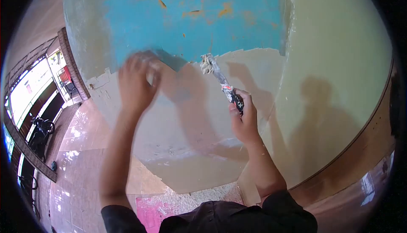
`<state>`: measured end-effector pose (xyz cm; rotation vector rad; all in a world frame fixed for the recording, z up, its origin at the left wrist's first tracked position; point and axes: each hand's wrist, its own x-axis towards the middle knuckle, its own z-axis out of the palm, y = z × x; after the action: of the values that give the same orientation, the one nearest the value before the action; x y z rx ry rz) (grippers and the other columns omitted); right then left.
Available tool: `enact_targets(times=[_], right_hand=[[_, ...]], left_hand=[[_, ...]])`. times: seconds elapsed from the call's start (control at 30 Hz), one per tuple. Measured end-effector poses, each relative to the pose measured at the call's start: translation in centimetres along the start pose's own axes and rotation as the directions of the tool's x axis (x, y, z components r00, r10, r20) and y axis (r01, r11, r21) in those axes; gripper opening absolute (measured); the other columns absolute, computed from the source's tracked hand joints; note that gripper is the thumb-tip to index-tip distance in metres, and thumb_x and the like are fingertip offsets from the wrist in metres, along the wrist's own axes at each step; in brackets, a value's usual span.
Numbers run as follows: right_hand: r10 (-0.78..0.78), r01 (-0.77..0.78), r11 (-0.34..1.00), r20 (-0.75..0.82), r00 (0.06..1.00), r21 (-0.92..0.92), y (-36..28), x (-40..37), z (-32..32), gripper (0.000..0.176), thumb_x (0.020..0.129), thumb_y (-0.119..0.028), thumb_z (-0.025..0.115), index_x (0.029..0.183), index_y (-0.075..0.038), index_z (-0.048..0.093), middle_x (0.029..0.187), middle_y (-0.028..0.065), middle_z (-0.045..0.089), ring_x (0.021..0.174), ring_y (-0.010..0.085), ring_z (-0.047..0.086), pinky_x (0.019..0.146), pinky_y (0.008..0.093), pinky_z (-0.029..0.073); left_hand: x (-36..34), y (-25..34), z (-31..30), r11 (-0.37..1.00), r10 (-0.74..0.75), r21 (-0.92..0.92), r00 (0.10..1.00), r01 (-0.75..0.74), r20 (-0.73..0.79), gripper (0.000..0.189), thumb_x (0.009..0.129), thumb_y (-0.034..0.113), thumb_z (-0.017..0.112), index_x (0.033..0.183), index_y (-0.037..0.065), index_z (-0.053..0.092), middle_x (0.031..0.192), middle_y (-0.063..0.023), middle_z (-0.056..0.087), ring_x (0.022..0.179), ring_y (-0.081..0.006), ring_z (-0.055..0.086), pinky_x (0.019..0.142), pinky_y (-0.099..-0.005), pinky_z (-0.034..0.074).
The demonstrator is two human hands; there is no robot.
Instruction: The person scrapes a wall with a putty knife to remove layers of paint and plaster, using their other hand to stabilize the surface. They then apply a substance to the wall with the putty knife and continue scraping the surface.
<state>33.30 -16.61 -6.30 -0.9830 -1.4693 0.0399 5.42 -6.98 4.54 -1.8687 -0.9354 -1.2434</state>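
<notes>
My right hand (pixel 246 114) is wrapped round the black handle of a putty knife (pixel 220 78). A lump of pale putty (pixel 207 64) sits on the knife's tip, close to the wall. Up at the left, my left hand (pixel 139 74) is raised near the wall and smeared by motion; a dark flat shape (pixel 167 60), perhaps a blade, shows beside its fingers. The wall has a blue painted area (pixel 190 25) with orange scuffs, and beige putty (pixel 241 67) covers the part below it with a ragged edge.
A yellow-green wall (pixel 335 42) with shadows stands at the right. Below lies a pink sheet (pixel 148 214) strewn with pale crumbs. The tiled floor (pixel 80 161) runs left towards an open doorway and a parked motorbike (pixel 40 129).
</notes>
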Motion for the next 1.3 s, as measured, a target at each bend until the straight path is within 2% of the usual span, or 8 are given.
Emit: enact_targets(times=[0.17,0.23,0.3,0.43,0.73,0.87,1.13,1.3], right_hand=[[0.112,-0.124,0.99,0.171,0.979,0.063,-1.0,-2.1,1.5,0.039,0.091,-0.007,0.064,0.127,0.001,0.051,0.121,0.0211,0.061,0.107,0.035,0.063,0.092,0.0415,0.05],[-0.224,0.256,0.963,0.275,0.935,-0.088,-0.9,-3.2,2.7,0.049,0.087,-0.009,0.068,0.132,-0.001,0.05,0.124,0.0215,0.059,0.113,0.0388,0.058,0.096,0.0462,0.048],[-0.251,0.281,0.959,0.356,0.9,-0.036,-1.7,-3.3,2.7,0.054,0.086,-0.009,0.069,0.135,-0.002,0.048,0.126,0.0211,0.058,0.114,0.0399,0.057,0.097,0.0481,0.047],[-0.32,0.37,0.928,0.442,0.838,-0.03,-0.9,-1.0,0.8,0.055,0.086,-0.011,0.068,0.138,-0.005,0.051,0.127,0.0177,0.06,0.112,0.0395,0.057,0.097,0.0487,0.046],[-0.611,0.611,0.772,0.058,0.789,-0.176,-2.8,12.4,-3.0,0.031,0.093,-0.018,0.063,0.121,-0.004,0.064,0.114,0.0159,0.065,0.103,0.0368,0.058,0.091,0.0464,0.046],[-0.816,0.733,0.494,0.041,0.577,-0.468,-3.9,21.7,-1.6,0.033,0.094,-0.02,0.062,0.126,-0.011,0.063,0.121,0.0134,0.063,0.112,0.0339,0.057,0.099,0.046,0.043],[-0.857,0.608,0.282,0.091,0.508,-0.742,-4.0,26.4,2.4,0.045,0.098,-0.044,0.058,0.14,-0.028,0.054,0.149,0.0064,0.047,0.135,0.0315,0.043,0.112,0.0484,0.031],[-0.859,0.613,0.274,0.098,0.502,-0.741,-3.3,26.9,2.2,0.047,0.099,-0.05,0.054,0.14,-0.029,0.054,0.15,0.0054,0.046,0.136,0.0309,0.043,0.112,0.0489,0.031]], left_hand=[[-8.7,12.6,-0.3,0.74,-0.018,-0.599,0.898,0.307,0.439,0.036,0.096,0.027,0.062,0.125,0.005,0.059,0.117,-0.018,0.067,0.104,-0.0353,0.064,0.092,-0.0465,0.049],[-12.1,14.8,1.5,0.676,-0.072,-0.651,0.911,0.344,0.406,0.039,0.101,0.029,0.058,0.13,0.003,0.054,0.119,-0.0197,0.066,0.103,-0.0338,0.066,0.092,-0.0446,0.05],[-13.8,15.5,2.4,-0.075,-0.331,-0.714,0.658,0.696,0.676,0.039,0.108,0.03,0.044,0.133,0.0,0.048,0.12,-0.0195,0.064,0.101,-0.0273,0.068,0.089,-0.0384,0.053],[-13.6,14.0,2.4,-0.385,-0.457,-0.736,0.578,0.556,0.676,0.039,0.111,0.037,0.035,0.13,0.003,0.041,0.104,-0.0171,0.065,0.086,-0.0251,0.069,0.079,-0.0377,0.058],[-14.1,13.0,1.0,-0.478,-0.615,-0.76,0.449,0.441,0.648,0.038,0.107,0.048,0.037,0.121,0.013,0.041,0.086,-0.0139,0.063,0.062,-0.028,0.067,0.05,-0.0332,0.052],[-13.5,11.9,0.5,-0.494,-0.661,-0.781,0.418,0.383,0.623,0.038,0.108,0.047,0.037,0.122,0.012,0.043,0.083,-0.0132,0.063,0.059,-0.0252,0.065,0.049,-0.0322,0.051],[-13.2,6.7,0.5,0.174,-0.662,-0.643,0.572,0.746,0.484,0.039,0.106,0.04,0.049,0.118,0.003,0.049,0.073,-0.0017,0.052,0.052,-0.0074,0.051,0.045,-0.0225,0.043],[-14.4,5.5,1.4,0.071,-0.686,-0.687,0.536,0.723,0.493,0.03,0.106,0.031,0.05,0.119,0.003,0.047,0.076,-0.0014,0.051,0.053,-0.0053,0.045,0.045,-0.0206,0.039]])
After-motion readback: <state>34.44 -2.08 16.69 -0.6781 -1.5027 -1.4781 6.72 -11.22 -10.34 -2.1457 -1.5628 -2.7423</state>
